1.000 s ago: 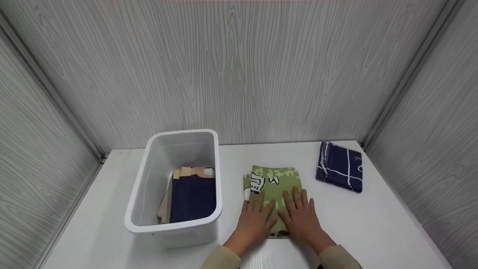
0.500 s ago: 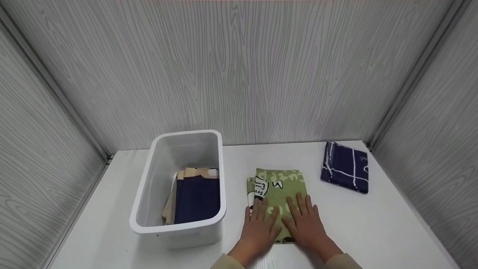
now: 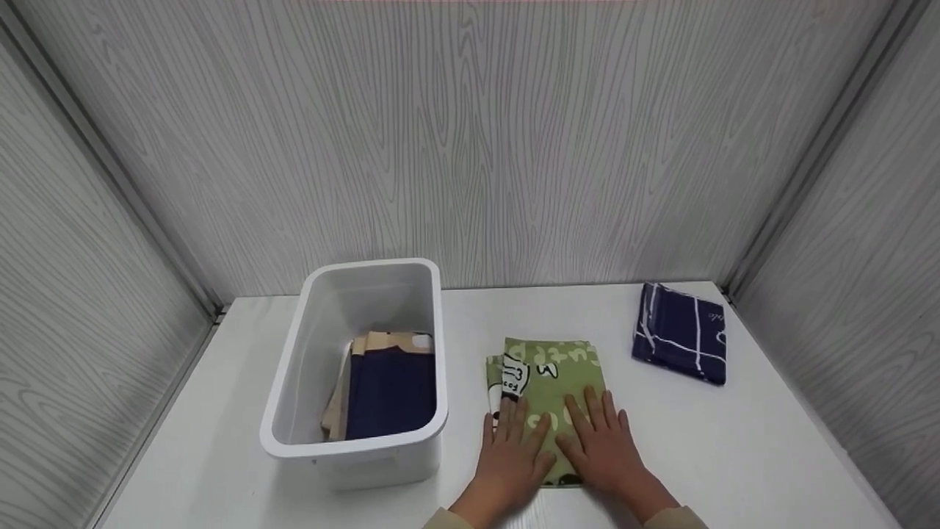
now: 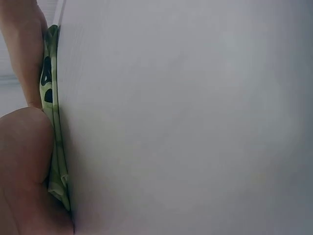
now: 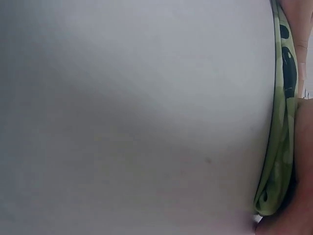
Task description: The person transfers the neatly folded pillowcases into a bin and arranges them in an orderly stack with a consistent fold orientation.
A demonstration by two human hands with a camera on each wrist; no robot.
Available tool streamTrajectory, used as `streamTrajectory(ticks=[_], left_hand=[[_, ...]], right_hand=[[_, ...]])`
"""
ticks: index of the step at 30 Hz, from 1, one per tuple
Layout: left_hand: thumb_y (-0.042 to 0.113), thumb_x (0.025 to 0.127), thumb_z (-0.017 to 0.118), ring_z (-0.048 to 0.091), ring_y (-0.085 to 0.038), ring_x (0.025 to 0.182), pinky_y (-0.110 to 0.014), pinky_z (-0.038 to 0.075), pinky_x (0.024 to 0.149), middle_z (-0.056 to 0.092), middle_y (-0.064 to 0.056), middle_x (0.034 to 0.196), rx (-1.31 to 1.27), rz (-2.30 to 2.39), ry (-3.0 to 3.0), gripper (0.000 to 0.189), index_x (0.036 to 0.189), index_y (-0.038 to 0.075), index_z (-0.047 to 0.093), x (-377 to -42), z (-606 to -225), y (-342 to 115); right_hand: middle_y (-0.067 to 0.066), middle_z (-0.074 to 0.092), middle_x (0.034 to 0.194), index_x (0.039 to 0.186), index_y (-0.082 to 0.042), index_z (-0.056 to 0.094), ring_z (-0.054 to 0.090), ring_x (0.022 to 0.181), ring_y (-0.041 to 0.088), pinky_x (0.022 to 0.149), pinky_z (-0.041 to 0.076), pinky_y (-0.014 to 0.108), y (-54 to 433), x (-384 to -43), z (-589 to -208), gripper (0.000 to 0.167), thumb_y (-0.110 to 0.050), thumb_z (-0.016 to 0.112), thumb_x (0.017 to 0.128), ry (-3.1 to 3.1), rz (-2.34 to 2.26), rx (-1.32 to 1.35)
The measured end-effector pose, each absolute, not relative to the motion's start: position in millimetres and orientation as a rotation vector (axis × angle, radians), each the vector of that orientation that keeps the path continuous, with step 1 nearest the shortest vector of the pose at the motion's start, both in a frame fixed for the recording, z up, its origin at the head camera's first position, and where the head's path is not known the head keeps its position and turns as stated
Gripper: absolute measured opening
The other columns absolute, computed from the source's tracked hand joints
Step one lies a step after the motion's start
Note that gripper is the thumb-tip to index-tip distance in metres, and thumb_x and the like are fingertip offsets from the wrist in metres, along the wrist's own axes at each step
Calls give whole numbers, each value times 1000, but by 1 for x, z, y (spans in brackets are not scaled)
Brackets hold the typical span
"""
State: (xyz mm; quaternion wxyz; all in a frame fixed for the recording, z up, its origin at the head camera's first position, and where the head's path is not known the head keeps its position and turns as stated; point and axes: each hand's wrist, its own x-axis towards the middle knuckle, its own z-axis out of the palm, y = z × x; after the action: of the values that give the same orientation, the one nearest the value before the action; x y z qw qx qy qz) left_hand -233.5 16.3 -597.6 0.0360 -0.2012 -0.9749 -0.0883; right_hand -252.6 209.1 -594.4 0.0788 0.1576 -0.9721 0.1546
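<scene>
A folded green cloth (image 3: 562, 367) with white lettering and a black-and-white cartoon print lies on the white table. Its left side shows a second layer sticking out a little. On the near left part of it rests my left hand (image 3: 508, 459), fingers straight and spread. My right hand (image 3: 606, 448) lies flat on the near right part, with its fingers spread too. Both wrist views show the cloth's near edge low and layered: the left one has the green cloth (image 4: 49, 88) beneath the hands, the right one the same green cloth (image 5: 283, 98).
Left of the hands stands a white plastic bin (image 3: 440, 353) holding a folded navy and beige cloth (image 3: 393, 393). At the back right of the table (image 3: 705, 448) is a folded navy cloth (image 3: 679, 334) with white lines. Grey wood-grain panels (image 3: 470, 147) enclose the back and sides.
The head view has shifted slightly. The green cloth and both hands have slid a little toward the near edge of the table; the hands stay flat on the cloth.
</scene>
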Motion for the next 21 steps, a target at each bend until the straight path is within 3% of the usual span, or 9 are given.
streamTrajectory(ticks=[7,12,17,21], left_hand=[[52,105,29,11,-43,151,-67,16,115,17,-17,165,-681,-390,-2973,59,157,24,33,-233,-595,11],[37,100,51,14,-46,149,-69,17,114,23,-21,162,-677,-871,-2875,48,145,19,53,-232,-588,-3],[19,86,67,31,-52,140,-65,33,109,28,-28,154,-302,-1485,-2640,41,127,16,64,-228,-567,-7],[16,84,69,33,-48,140,-62,31,111,34,-26,150,61,-1896,-2466,46,129,13,59,-226,-545,-7]], right_hand=[[29,24,159,153,-8,39,16,145,55,109,19,74,212,-254,-589,65,-45,50,101,-2928,561,488],[35,14,159,151,-8,43,14,144,58,111,18,73,215,-255,-580,68,-42,61,95,-2925,970,348],[31,9,161,154,-8,34,13,146,53,116,17,65,223,-254,-560,69,-30,63,96,-2762,1543,-55],[29,6,163,158,-8,21,10,149,48,117,21,60,230,-253,-545,70,-22,57,100,-2513,1986,-289]])
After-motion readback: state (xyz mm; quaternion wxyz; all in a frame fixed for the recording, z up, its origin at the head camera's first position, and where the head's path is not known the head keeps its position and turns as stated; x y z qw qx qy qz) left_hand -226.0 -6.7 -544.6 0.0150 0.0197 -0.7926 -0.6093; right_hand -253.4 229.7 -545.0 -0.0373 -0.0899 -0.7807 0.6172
